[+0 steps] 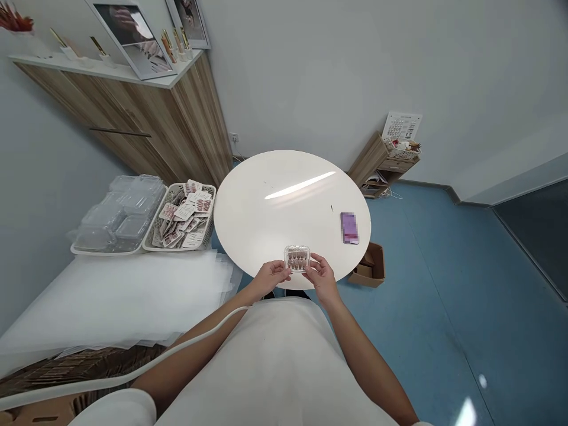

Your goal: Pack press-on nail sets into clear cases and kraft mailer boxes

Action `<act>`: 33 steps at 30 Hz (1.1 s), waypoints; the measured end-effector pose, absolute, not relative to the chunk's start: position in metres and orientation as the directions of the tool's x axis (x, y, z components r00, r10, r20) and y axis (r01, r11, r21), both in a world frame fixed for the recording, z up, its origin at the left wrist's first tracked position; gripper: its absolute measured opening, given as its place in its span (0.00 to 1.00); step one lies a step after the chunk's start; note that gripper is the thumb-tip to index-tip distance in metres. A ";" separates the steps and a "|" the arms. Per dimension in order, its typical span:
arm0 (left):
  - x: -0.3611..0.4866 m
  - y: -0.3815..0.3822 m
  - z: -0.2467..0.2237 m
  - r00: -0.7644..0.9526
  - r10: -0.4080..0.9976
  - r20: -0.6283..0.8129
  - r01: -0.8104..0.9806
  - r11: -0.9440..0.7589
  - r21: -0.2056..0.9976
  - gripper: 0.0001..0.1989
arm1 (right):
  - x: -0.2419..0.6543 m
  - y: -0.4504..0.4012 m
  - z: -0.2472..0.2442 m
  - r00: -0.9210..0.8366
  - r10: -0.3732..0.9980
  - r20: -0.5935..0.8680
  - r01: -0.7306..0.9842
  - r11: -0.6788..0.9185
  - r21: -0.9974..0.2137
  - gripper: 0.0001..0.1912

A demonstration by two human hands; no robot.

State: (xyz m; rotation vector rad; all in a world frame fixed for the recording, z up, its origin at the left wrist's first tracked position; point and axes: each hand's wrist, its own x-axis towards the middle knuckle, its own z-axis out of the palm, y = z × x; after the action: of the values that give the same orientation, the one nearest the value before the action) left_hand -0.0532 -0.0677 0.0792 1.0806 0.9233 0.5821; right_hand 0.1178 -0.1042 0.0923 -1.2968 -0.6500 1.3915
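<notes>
A small clear plastic box of press-on nails [297, 258] is held over the near edge of the round white table [257, 213]. My left hand [271, 277] grips its lower left corner, thumb on the front. On the other side, my right hand [321, 276] pinches the right edge with thumb and fingers. Rows of brownish nails show through the lid, which looks closed. To the right on the tabletop lies a purple, pixelated rectangular item [349, 228].
Left of the table, a white basket [209, 228] holds many nail cards, beside a tray of clear plastic boxes [133, 201]. White sheets [146, 290] are stacked nearer me. A cardboard box [377, 265] stands on the floor at right. A white cable [177, 349] crosses my left arm.
</notes>
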 end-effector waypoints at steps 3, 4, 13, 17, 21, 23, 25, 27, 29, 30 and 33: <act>-0.052 -0.068 0.080 0.498 0.798 -0.339 0.063 0.356 0.932 0.19 | 0.117 -0.104 0.094 0.176 0.926 -0.335 -0.328 -0.266 -0.907 0.27; -0.052 -0.068 0.080 0.500 0.800 -0.331 0.069 0.344 0.936 0.19 | 0.117 -0.104 0.095 0.182 0.924 -0.335 -0.329 -0.264 -0.907 0.27; -0.048 -0.064 0.077 0.532 0.802 -0.272 0.131 0.239 0.962 0.18 | 0.121 -0.104 0.092 0.244 0.905 -0.348 -0.254 -0.287 -0.924 0.23; -0.046 -0.061 0.072 0.534 0.798 -0.281 0.180 0.217 0.959 0.18 | 0.122 -0.102 0.085 0.270 0.893 -0.361 -0.249 -0.297 -0.922 0.23; -0.043 -0.060 0.067 0.539 0.789 -0.296 0.130 0.269 0.954 0.17 | 0.123 -0.101 0.080 0.271 0.894 -0.357 -0.244 -0.295 -0.924 0.23; -0.042 -0.059 0.066 0.533 0.782 -0.323 0.116 0.311 0.943 0.17 | 0.123 -0.100 0.079 0.272 0.892 -0.362 -0.245 -0.300 -0.922 0.23; -0.042 -0.058 0.065 0.491 0.799 -0.348 0.107 0.341 0.934 0.18 | 0.124 -0.098 0.078 0.277 0.885 -0.375 -0.249 -0.311 -0.917 0.24; -0.044 -0.056 0.064 0.422 0.836 -0.349 0.088 0.346 0.934 0.23 | 0.125 -0.097 0.076 0.279 0.877 -0.391 -0.255 -0.324 -0.911 0.25; -0.046 -0.054 0.064 0.365 0.872 -0.325 0.070 0.323 0.944 0.28 | 0.125 -0.094 0.075 0.277 0.872 -0.404 -0.257 -0.338 -0.905 0.26; -0.047 -0.053 0.063 0.351 0.883 -0.313 0.068 0.309 0.948 0.28 | 0.126 -0.093 0.074 0.277 0.870 -0.408 -0.255 -0.343 -0.904 0.27; -0.046 -0.051 0.063 0.334 0.892 -0.304 0.091 0.291 0.953 0.27 | 0.127 -0.087 0.073 0.267 0.874 -0.406 -0.222 -0.354 -0.909 0.31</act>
State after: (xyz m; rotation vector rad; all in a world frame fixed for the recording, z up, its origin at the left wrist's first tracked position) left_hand -0.0456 -0.0507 0.0626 1.1555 1.1062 0.7137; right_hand 0.1272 -0.0868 0.0727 -1.4899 -0.6385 1.3148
